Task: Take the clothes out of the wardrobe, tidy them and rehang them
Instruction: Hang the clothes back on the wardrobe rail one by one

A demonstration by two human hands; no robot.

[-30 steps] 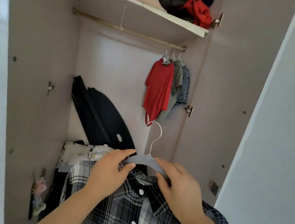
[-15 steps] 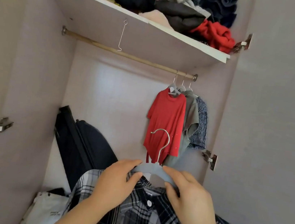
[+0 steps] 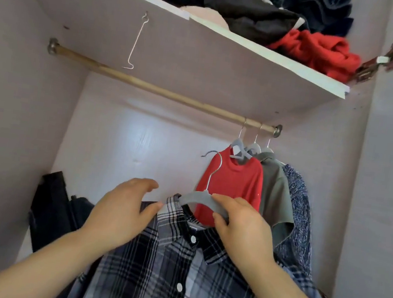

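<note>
A black, white and blue plaid shirt point(image 3: 172, 279) hangs on a grey hanger point(image 3: 198, 198) with a metal hook, held up inside the wardrobe below the wooden rail point(image 3: 153, 89). My right hand point(image 3: 242, 228) grips the hanger's right arm. My left hand point(image 3: 120, 214) rests on the shirt's left shoulder with fingers loosened, its thumb at the collar. On the rail's right end hang a red top point(image 3: 231, 184), a grey-green shirt point(image 3: 277, 198) and a blue knit garment point(image 3: 296, 203).
The shelf point(image 3: 231, 40) above the rail carries piled clothes, among them a red garment point(image 3: 317, 52). A bare wire hook point(image 3: 136, 41) dangles under the shelf at left. A dark suitcase point(image 3: 55, 210) leans at the lower left. The rail's left and middle stretch is bare.
The plaid shirt on its hanger has risen toward the rail and the view has tilted upward. My left hand has slid off the hanger onto the shirt's left shoulder.
</note>
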